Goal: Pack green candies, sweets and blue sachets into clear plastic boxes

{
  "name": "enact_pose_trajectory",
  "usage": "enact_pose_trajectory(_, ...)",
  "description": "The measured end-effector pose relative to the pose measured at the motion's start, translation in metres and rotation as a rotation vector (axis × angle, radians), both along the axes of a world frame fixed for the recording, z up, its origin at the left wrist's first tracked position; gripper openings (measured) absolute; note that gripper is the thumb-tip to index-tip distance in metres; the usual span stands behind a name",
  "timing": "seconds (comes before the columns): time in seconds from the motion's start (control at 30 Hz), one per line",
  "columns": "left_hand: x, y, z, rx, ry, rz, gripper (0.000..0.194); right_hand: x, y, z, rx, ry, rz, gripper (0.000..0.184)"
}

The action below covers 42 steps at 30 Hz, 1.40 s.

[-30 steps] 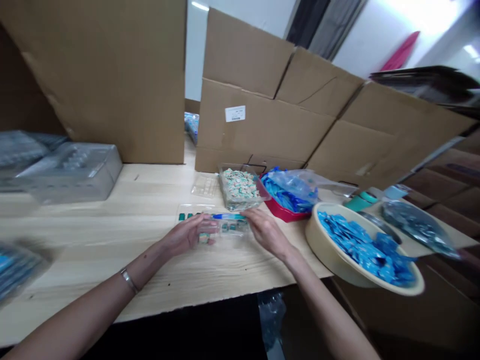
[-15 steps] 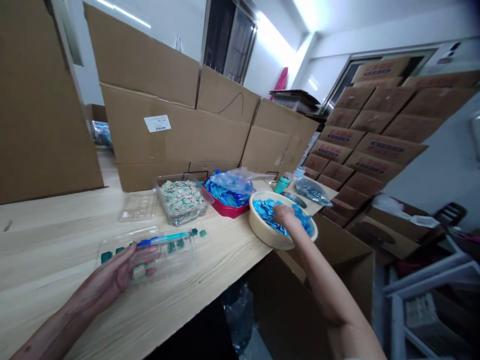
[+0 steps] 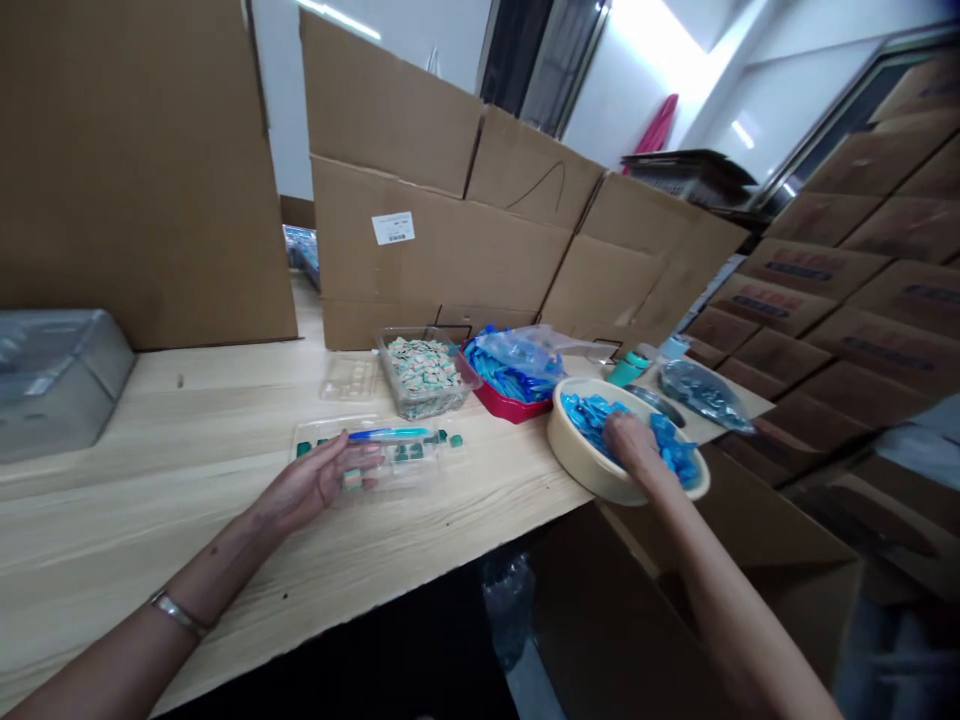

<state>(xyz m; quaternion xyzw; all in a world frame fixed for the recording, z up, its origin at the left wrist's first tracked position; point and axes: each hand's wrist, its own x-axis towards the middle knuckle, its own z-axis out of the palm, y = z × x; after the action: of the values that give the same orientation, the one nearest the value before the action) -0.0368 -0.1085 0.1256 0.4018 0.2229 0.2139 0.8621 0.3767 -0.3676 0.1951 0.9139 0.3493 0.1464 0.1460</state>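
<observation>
My left hand (image 3: 319, 485) is over a clear plastic tray (image 3: 427, 478), its thumb closed on one end of a slim blue pen (image 3: 397, 434) and its other fingers beneath. Small dark green square pieces (image 3: 409, 453) sit in the tray, and a pale green-and-pink piece (image 3: 352, 479) shows by the fingertips. My right hand (image 3: 632, 440) reaches into a cream basin (image 3: 589, 468) full of shiny blue packets (image 3: 589, 412). Its fingertips are hidden among the packets, so their grip does not show.
Behind the tray stand a clear tub (image 3: 424, 405) of pale small pieces and a red tray (image 3: 517, 408) of blue sticks under plastic film. A green bottle (image 3: 628, 368) and a bagged bundle (image 3: 701, 390) lie farther right. Cardboard panels (image 3: 442, 250) wall the table's back.
The view has swung left, bringing a clear container into sight at the left edge. My left hand keeps the pen over the tray; my right hand stays in the basin.
</observation>
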Motion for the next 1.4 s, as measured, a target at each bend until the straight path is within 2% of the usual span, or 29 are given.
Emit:
enact_pose_trajectory(0.07, 0.000, 0.000, 0.000, 0.001, 0.000, 0.005, 0.022, 0.000, -0.002, 0.005, 0.126, -0.024, 0.032, 0.023)
enact_pose_trajectory(0.17, 0.000, 0.000, -0.004, -0.017, -0.029, -0.006, 0.020, -0.013, -0.001, 0.019, 0.567, 0.031, 0.094, 0.018)
enact_pose_trajectory(0.27, 0.002, -0.002, -0.009, -0.038, -0.102, -0.044, 0.020, -0.050, 0.016, 0.032, 1.034, 0.422, 0.240, 0.020)
enact_pose_trajectory(0.3, 0.002, -0.002, -0.010, -0.045, -0.126, -0.056, 0.021, -0.067, 0.026, 0.033, 1.139, 0.599, 0.305, 0.024)
enact_pose_trajectory(0.37, 0.002, -0.002, -0.011, -0.058, -0.161, -0.070, 0.021, -0.107, 0.050, 0.031, 1.237, 0.912, 0.422, 0.030)
enact_pose_trajectory(0.43, 0.002, -0.002, -0.011, -0.061, -0.178, -0.065, 0.020, -0.146, 0.074, 0.022, 1.242, 1.157, 0.480, 0.032)
enact_pose_trajectory(0.5, 0.001, -0.003, -0.010, -0.059, -0.180, -0.051, 0.019, -0.177, 0.096, 0.009, 1.214, 1.316, 0.521, 0.033)
enact_pose_trajectory(0.6, 0.002, -0.003, -0.009, -0.064, -0.173, -0.048, 0.019, -0.200, 0.119, -0.011, 1.179, 1.389, 0.562, 0.032)
enact_pose_trajectory(0.7, 0.003, -0.003, -0.010, -0.067, -0.172, -0.057, 0.021, -0.204, 0.126, -0.024, 1.189, 1.363, 0.573, 0.031)
enact_pose_trajectory(0.9, 0.005, -0.005, -0.011, -0.080, -0.167, -0.072, 0.020, -0.211, 0.120, -0.036, 1.132, 1.389, 0.624, 0.029)
enact_pose_trajectory(1.3, 0.004, -0.005, -0.006, -0.100, -0.109, -0.045, 0.023, -0.202, 0.111, -0.054, 1.225, 1.288, 0.567, 0.028)
enact_pose_trajectory(1.4, 0.004, -0.005, -0.007, -0.110, -0.101, -0.041, 0.023, -0.202, 0.112, -0.056, 1.311, 1.226, 0.535, 0.028)
